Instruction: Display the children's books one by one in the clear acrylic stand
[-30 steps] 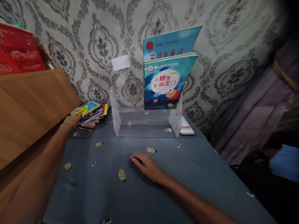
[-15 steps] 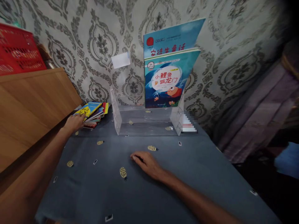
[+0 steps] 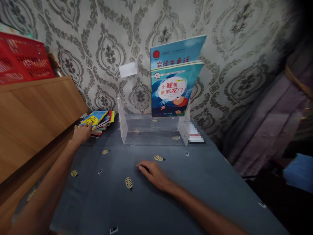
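My left hand (image 3: 82,133) is at the near edge of a yellow-and-blue book (image 3: 99,116), with its fingers curled over the cover; the thumb is hidden. That book lies on top of a slanted pile of books (image 3: 104,127) beside the wooden cabinet. On the tablecloth rests my right hand (image 3: 153,173), loosely curled with thumb and fingertips close together and nothing seen in it. Behind it stands a clear stepped acrylic rack (image 3: 123,129). Two picture books stand upright in its right half: a front book with an orange fish (image 3: 171,89) and a taller blue book (image 3: 178,50) behind.
A wooden cabinet (image 3: 41,120) runs along the left side, with a red plastic basket (image 3: 26,58) on top. A white card (image 3: 128,69) is at the rack's upper left. The blue-grey tablecloth (image 3: 146,209) has a pineapple print. A purple curtain (image 3: 264,124) hangs at right.
My left hand has shifted slightly right, further over the edge of the top book. My right hand stays in place. The view has tilted up a little.
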The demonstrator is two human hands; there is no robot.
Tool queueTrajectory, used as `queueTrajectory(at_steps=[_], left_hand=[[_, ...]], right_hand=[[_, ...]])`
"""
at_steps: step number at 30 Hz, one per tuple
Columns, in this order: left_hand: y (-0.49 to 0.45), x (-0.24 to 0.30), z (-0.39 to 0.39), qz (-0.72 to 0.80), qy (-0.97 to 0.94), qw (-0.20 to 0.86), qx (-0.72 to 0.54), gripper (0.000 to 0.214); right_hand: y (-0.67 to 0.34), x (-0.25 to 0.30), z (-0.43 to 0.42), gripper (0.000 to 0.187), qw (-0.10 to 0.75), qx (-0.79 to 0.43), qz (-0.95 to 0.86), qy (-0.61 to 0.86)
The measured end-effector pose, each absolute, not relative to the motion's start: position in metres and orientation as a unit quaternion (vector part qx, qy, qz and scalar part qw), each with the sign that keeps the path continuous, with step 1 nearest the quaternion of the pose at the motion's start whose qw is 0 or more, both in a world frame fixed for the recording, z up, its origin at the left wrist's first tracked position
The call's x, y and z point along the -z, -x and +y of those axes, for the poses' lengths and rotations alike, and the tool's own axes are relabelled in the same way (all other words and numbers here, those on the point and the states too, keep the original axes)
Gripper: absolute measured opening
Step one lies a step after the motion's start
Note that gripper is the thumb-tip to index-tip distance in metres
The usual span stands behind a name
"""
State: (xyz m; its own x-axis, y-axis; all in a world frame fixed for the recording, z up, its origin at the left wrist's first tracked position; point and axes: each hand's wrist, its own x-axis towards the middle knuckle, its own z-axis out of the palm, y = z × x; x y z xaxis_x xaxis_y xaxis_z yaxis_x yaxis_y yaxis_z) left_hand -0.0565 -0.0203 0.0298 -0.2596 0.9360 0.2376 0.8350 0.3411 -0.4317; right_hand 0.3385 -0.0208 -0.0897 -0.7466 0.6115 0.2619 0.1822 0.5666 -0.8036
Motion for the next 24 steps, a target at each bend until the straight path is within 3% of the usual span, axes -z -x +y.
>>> queueTrajectory(at_steps=[8, 24], left_hand=[[0.037, -0.020, -0.017, -0.743, 0.613, 0.261, -0.059, 0.053], [-0.015, 0.005, -0.013, -0.753, 0.588, 0.286, -0.070, 0.059]], right_hand=[[-0.339, 0.093, -0.020, 0.027, 0.271, -0.394, -0.847, 0.232], [-0.337, 0.094, -0.020, 0.024, 0.283, -0.397, -0.844, 0.222]])
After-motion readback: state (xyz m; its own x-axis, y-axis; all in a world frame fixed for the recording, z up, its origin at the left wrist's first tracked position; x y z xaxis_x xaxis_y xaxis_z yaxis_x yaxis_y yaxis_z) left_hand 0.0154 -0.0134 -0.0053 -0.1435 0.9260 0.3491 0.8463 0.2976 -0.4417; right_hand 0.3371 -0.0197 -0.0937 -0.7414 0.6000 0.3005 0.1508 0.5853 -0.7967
